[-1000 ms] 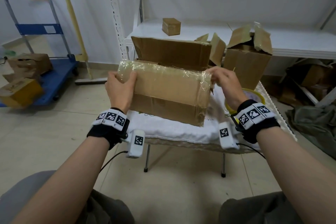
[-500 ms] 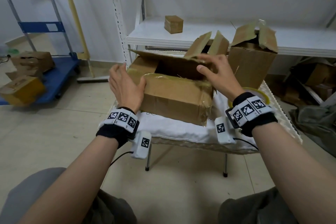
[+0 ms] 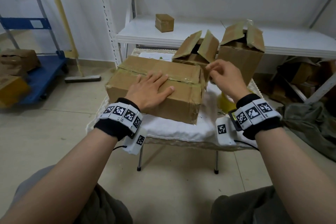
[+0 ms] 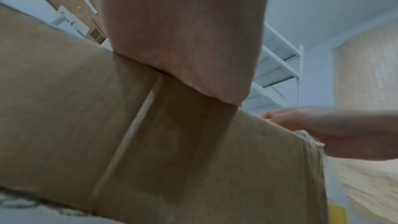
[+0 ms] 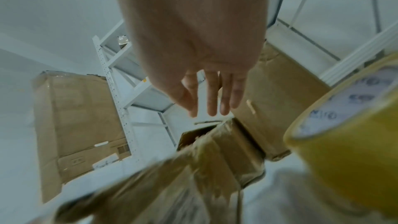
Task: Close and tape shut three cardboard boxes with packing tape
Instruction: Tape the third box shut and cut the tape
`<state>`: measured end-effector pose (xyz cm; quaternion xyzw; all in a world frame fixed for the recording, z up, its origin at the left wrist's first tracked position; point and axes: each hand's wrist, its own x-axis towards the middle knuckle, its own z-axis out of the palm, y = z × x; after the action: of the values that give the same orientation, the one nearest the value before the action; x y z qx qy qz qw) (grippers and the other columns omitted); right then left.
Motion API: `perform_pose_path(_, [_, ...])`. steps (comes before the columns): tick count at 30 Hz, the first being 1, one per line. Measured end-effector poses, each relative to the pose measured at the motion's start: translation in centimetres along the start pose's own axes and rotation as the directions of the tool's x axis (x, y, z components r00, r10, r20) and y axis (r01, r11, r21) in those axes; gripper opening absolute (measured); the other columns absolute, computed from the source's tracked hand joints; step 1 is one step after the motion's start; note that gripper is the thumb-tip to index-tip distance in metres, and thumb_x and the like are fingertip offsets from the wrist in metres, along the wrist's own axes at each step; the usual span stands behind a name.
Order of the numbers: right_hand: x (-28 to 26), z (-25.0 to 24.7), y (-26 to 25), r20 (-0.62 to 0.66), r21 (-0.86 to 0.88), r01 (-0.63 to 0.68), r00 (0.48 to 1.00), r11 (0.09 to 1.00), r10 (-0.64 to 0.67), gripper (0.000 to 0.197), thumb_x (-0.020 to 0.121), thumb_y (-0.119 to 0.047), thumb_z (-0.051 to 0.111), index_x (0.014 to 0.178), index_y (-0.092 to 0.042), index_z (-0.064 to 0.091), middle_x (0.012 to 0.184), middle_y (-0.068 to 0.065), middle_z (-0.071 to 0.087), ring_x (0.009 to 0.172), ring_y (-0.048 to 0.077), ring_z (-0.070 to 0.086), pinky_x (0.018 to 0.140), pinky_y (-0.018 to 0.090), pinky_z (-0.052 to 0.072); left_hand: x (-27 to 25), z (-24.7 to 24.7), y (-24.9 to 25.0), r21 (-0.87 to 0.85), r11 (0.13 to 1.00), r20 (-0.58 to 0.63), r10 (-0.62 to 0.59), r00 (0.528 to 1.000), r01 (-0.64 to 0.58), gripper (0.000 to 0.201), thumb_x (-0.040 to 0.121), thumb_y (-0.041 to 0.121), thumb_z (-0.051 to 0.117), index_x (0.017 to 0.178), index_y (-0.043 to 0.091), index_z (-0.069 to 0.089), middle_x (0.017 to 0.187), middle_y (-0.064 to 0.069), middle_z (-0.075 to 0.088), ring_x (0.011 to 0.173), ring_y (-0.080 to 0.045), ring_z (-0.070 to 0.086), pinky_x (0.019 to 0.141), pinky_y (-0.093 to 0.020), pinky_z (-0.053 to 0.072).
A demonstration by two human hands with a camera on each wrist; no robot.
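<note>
A large cardboard box (image 3: 181, 103) lies on the cloth-covered small table (image 3: 174, 129), its top flaps folded down along a seam with old tape. My left hand (image 3: 152, 87) rests flat on the top across that seam, fingers straight; the left wrist view shows the palm (image 4: 183, 31) pressed on the box (image 4: 86, 108). My right hand (image 3: 221, 74) hovers at the box's right end, fingers relaxed and holding nothing (image 5: 206, 91). A yellow tape roll (image 3: 223, 102) lies on the table by my right wrist (image 5: 349, 142). Two more boxes, a small one (image 3: 196, 49) and a taller one (image 3: 240, 63), stand behind with flaps open.
A white shelf (image 3: 200, 36) runs behind the table with a small closed box (image 3: 164, 22) on it. A blue cart (image 3: 43, 78) with boxes stands on the left. Boxes and a grey cloth heap (image 3: 312, 125) lie on the floor at right.
Both hands held the large box tilted up, then set it down with flaps open. Now its flaps are folded shut, my left hand lies on top and my right hand has moved to its right end.
</note>
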<state>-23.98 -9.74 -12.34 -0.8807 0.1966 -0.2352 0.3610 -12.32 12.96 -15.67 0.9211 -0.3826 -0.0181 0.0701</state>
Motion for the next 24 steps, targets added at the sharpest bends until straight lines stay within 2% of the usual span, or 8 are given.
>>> perform_pose_path(3, [-0.5, -2.1, 1.7, 0.076, -0.129, -0.142, 0.985, 0.981, 0.152, 0.013, 0.096, -0.024, 0.063, 0.103, -0.014, 0.068, 0.107, 0.003, 0.068, 0.103, 0.021, 0.062, 0.092, 0.038, 0.05, 0.2, -0.1, 0.0, -0.01, 1.0, 0.002, -0.002, 1.0, 0.002, 0.069, 0.098, 0.068, 0.017, 0.158, 0.036, 0.013, 0.167, 0.01, 0.007, 0.154, -0.017, 0.004, 0.124, -0.048, 0.0])
perform_pose_path(7, [-1.3, -3.0, 3.2, 0.213, -0.275, -0.248, 0.926, 0.929, 0.31, 0.037, 0.084, -0.046, 0.077, 0.103, -0.015, 0.067, 0.107, 0.001, 0.064, 0.105, 0.022, 0.058, 0.087, 0.034, 0.044, -0.1, 0.0, 0.0, -0.022, 1.0, -0.032, 0.006, 0.999, -0.006, 0.069, 0.098, 0.069, 0.018, 0.158, 0.036, 0.016, 0.166, 0.01, 0.01, 0.153, -0.016, 0.006, 0.124, -0.048, 0.002])
perform_pose_path(11, [-2.0, -2.9, 3.2, 0.163, -0.364, -0.25, 0.932, 0.897, 0.325, 0.038, 0.084, -0.027, 0.079, 0.108, -0.007, 0.058, 0.112, 0.013, 0.064, 0.103, 0.027, 0.058, 0.075, 0.032, 0.039, -0.2, -0.1, 0.1, -0.044, 0.999, -0.051, 0.011, 0.999, -0.013, 0.067, 0.098, 0.068, 0.02, 0.157, 0.035, 0.018, 0.166, 0.009, 0.012, 0.153, -0.016, 0.007, 0.124, -0.048, 0.003])
perform_pose_path(14, [-2.4, -2.9, 3.2, 0.218, -0.474, -0.233, 0.903, 0.849, 0.37, 0.043, 0.083, -0.015, 0.077, 0.111, 0.012, 0.06, 0.125, 0.03, 0.061, 0.105, 0.042, 0.06, 0.085, 0.045, 0.05, 0.0, -0.3, 0.1, -0.067, 0.998, -0.057, -0.003, 0.998, -0.001, 0.067, 0.098, 0.068, 0.024, 0.157, 0.035, 0.021, 0.166, 0.009, 0.014, 0.153, -0.017, 0.01, 0.124, -0.048, 0.005])
perform_pose_path(16, [-2.3, -2.8, 3.7, 0.26, -0.559, -0.205, 0.877, 0.804, 0.404, 0.051, 0.08, -0.014, 0.081, 0.121, 0.008, 0.061, 0.126, 0.027, 0.062, 0.108, 0.041, 0.061, 0.093, 0.044, 0.052, 0.0, -0.5, 0.3, -0.072, 0.997, -0.092, 0.0, 0.996, -0.007, 0.066, 0.097, 0.067, 0.027, 0.155, 0.033, 0.026, 0.164, 0.008, 0.02, 0.151, -0.019, 0.017, 0.122, -0.048, 0.01])
perform_pose_path(18, [-2.2, -2.7, 4.3, 0.265, -0.618, -0.176, 0.871, 0.766, 0.414, 0.044, 0.08, -0.013, 0.08, 0.12, -0.003, 0.065, 0.12, 0.015, 0.066, 0.099, 0.029, 0.059, 0.089, 0.037, 0.052, 0.0, -0.7, 0.4, -0.075, 0.997, -0.131, 0.002, 0.991, -0.012, 0.065, 0.097, 0.066, 0.032, 0.152, 0.032, 0.032, 0.16, 0.007, 0.027, 0.147, -0.02, 0.024, 0.119, -0.047, 0.015])
perform_pose_path(21, [-1.5, -2.8, 4.7, 0.14, -0.522, -0.252, 0.917, 0.815, 0.373, 0.034, 0.084, -0.014, 0.076, 0.116, -0.006, 0.071, 0.107, 0.008, 0.065, 0.095, 0.025, 0.059, 0.082, 0.032, 0.049, 0.0, -1.0, 0.5, -0.089, 0.996, -0.164, 0.0, 0.987, -0.014, 0.064, 0.095, 0.067, 0.036, 0.149, 0.032, 0.037, 0.155, 0.008, 0.032, 0.142, -0.021, 0.029, 0.115, -0.045, 0.019])
perform_pose_path(24, [-0.8, -3.3, 4.1, -0.045, -0.091, -0.295, 0.955, 0.951, 0.292, 0.032, 0.088, -0.012, 0.072, 0.12, -0.005, 0.07, 0.113, 0.012, 0.067, 0.097, 0.026, 0.064, 0.082, 0.037, 0.055, 0.2, -0.9, 0.5, -0.1, 0.995, -0.164, -0.003, 0.986, -0.014, 0.064, 0.094, 0.067, 0.038, 0.147, 0.032, 0.039, 0.153, 0.008, 0.033, 0.14, -0.021, 0.031, 0.114, -0.044, 0.02])
